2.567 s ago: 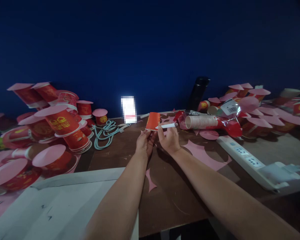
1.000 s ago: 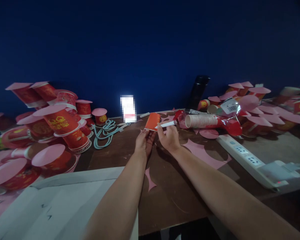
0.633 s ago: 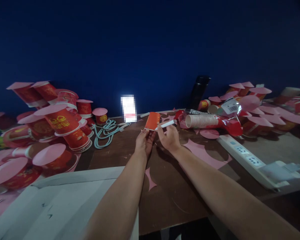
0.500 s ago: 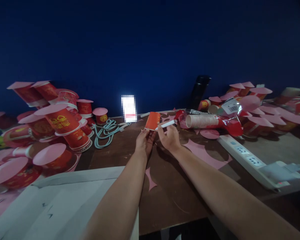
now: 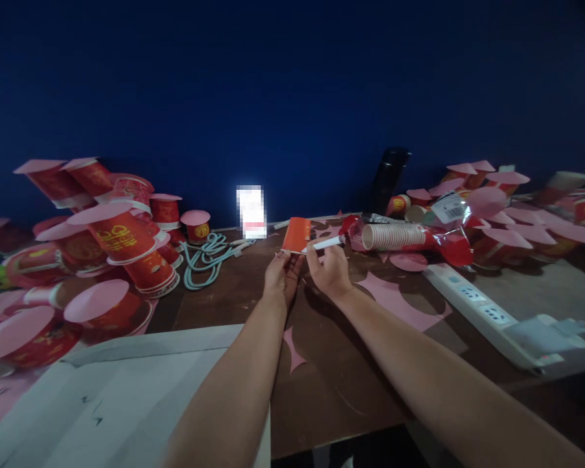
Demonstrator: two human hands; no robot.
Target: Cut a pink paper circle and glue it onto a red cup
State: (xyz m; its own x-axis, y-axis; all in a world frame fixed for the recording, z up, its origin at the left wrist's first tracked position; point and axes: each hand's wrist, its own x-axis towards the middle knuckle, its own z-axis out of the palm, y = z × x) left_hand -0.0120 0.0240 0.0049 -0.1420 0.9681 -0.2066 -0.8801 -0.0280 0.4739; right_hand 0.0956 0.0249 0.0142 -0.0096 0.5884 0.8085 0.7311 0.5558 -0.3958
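My left hand (image 5: 281,276) is closed on a red-orange paper cup (image 5: 299,233), with its fingers at the pale rim facing me. A white pen (image 5: 327,243), marker-like in shape, is gripped between the thumb and fingers of my right hand (image 5: 330,268). The pen's tip points left and is at the lower right of the cup, close to the rim; whether it touches I cannot tell. Both hands are near the middle of the brown table (image 5: 322,390). The inside of the cup is hidden.
Red cups with pink paper discs (image 5: 97,301) crowd the left; more such cups (image 5: 507,237) stand right. Nearby are a blue cable (image 5: 199,263), glowing screen (image 5: 251,211), stacked cups (image 5: 394,236), black bottle (image 5: 390,179), power strip (image 5: 472,305), pink scraps (image 5: 400,299) and white sheet (image 5: 141,390).
The cup and both hands have shifted very slightly left. Each hand keeps the same hold, and the other things look unchanged.
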